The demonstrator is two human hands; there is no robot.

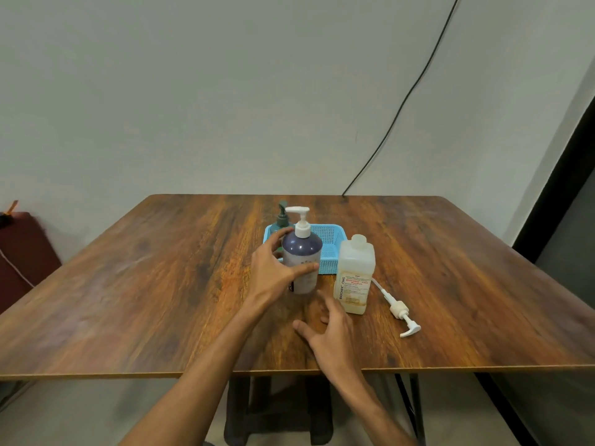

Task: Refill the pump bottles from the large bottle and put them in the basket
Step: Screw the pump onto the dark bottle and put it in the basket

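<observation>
My left hand (273,272) grips a dark purple pump bottle (302,252) with a white pump head, held upright just in front of the blue basket (331,249). A dark green pump bottle (282,218) stands at the basket's left end, partly hidden behind the purple one. To the right stands the large pale bottle (354,278) with a printed label, its neck uncovered. Its white pump (401,312) lies on the table further right. My right hand (325,333) hovers open above the table, just in front of the large bottle.
The wooden table (161,284) stretches wide to left and right of the bottles. A black cable (402,104) runs down the wall to the table's far edge. A dark red seat (22,249) stands at the far left, beside the table.
</observation>
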